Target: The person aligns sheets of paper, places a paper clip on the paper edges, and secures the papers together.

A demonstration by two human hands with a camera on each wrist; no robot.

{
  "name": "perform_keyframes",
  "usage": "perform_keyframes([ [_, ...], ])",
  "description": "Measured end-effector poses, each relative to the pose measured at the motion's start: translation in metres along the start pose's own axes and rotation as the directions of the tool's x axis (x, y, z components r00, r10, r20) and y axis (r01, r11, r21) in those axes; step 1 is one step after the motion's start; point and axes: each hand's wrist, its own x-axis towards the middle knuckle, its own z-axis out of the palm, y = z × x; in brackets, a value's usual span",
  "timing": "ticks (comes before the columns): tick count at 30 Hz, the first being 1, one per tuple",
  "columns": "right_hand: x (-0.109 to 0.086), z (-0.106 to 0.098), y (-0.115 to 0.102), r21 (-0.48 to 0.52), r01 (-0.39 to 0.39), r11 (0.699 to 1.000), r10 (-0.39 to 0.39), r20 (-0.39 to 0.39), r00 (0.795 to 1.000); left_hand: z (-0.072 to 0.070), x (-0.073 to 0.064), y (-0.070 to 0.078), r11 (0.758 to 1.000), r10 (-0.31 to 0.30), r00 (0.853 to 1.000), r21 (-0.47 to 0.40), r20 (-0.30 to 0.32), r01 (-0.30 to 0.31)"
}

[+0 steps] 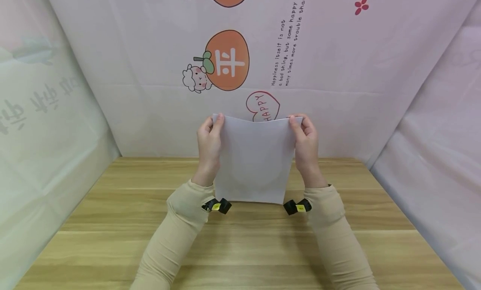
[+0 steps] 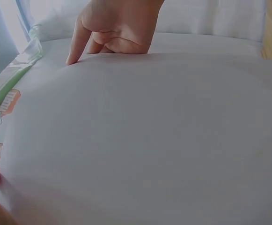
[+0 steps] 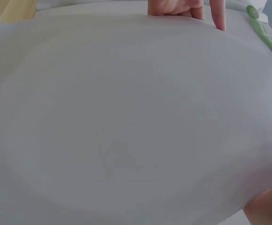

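A plain white sheet of paper [image 1: 255,160] hangs upright in front of the person, its top edge dipping in the middle. My left hand [image 1: 210,142] pinches the upper left corner, thumb on the near face and fingers behind. At the upper right corner my right hand [image 1: 306,144] pinches the paper in the same way. In the left wrist view the sheet [image 2: 140,136] fills most of the picture, with the right hand [image 2: 117,26] at its far edge. The right wrist view shows the sheet [image 3: 126,117] up close and the left hand [image 3: 187,7] beyond it.
Below the sheet lies a wood-grain table [image 1: 248,248]. Behind it hangs a white cloth [image 1: 338,73] printed with orange fruits and lettering. White cloth also hangs at both sides. Each wrist bears a small black camera, one at the left [image 1: 221,206] and one at the right [image 1: 294,207].
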Motion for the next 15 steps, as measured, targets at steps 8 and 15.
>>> perform_keyframes([
  [8,0.0,0.0,0.006,0.021,-0.024,1.0,0.024,-0.003,1.0,-0.002,-0.001,-0.003,1.0,-0.004,1.0,-0.01,-0.005,0.004],
  [15,0.0,-0.001,0.016,-0.016,-0.065,0.998,0.064,-0.041,0.997,-0.004,-0.001,-0.009,1.0,0.005,1.0,-0.005,-0.024,-0.005],
])
